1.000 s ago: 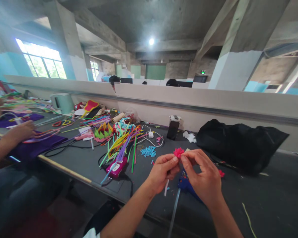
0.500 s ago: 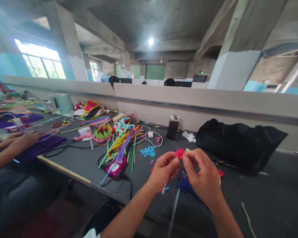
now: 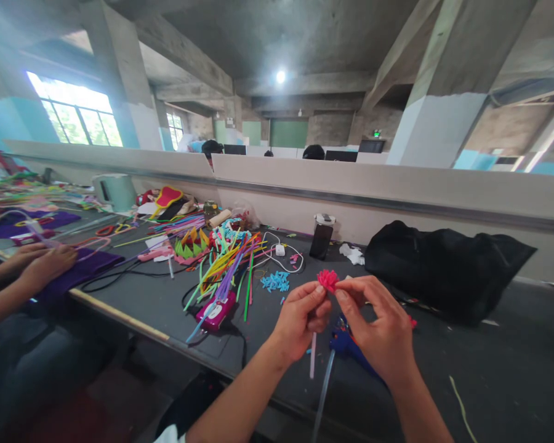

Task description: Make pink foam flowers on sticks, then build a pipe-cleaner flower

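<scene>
My left hand (image 3: 301, 320) pinches a small pink flower (image 3: 327, 279) on a pale pink stem (image 3: 313, 362) that hangs below my fingers. My right hand (image 3: 379, 332) is closed just right of it, its fingertips touching the base of the flower head. Both hands hover over the dark table (image 3: 489, 381). Beneath my right hand lies a blue glue gun (image 3: 346, 346) with a clear glue stick (image 3: 322, 400) pointing toward me.
A heap of coloured strips (image 3: 226, 261), a pink device (image 3: 216, 312), blue bits (image 3: 276, 282), a white cable (image 3: 281, 251) and a dark phone (image 3: 321, 241) lie left and behind. A black bag (image 3: 443, 264) sits to the right. Another person's hands (image 3: 41, 264) rest on purple felt (image 3: 69, 274) at left.
The pink flower has risen slightly and its stem now hangs straighter below my left hand. The other person's hands have shifted on the purple felt.
</scene>
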{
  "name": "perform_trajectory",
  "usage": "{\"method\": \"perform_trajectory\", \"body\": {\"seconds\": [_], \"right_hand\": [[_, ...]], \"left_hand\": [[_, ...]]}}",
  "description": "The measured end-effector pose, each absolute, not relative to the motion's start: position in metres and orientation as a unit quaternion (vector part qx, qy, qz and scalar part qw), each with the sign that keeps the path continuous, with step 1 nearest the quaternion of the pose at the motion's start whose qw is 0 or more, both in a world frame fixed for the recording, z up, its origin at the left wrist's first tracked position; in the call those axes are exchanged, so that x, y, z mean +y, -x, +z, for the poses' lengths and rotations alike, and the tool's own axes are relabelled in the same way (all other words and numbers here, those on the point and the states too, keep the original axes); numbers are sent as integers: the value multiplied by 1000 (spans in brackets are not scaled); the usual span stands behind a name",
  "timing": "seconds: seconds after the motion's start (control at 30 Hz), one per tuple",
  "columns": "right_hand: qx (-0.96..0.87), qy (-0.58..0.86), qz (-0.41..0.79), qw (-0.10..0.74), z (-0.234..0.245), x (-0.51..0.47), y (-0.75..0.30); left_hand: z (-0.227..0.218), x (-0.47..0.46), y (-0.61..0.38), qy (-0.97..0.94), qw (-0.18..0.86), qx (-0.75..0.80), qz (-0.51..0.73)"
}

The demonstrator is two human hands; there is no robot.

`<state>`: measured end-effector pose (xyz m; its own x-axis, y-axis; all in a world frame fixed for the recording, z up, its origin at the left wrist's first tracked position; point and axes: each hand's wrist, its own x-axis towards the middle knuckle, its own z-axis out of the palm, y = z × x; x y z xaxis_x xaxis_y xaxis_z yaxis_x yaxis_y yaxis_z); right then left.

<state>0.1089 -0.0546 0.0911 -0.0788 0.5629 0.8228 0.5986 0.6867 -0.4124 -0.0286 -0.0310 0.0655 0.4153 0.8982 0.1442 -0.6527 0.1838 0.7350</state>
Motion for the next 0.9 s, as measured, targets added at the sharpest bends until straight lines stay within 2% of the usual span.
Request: {"method": "perform_trajectory", "body": {"seconds": [0.3, 0.9], "right_hand": [[-741, 392, -68, 541, 88, -53, -107], [-748, 417, -40, 515, 88, -55, -114]], "left_hand": [[65, -33, 28, -393, 741, 171, 517], [63, -33, 25, -454, 695, 181, 527]]}}
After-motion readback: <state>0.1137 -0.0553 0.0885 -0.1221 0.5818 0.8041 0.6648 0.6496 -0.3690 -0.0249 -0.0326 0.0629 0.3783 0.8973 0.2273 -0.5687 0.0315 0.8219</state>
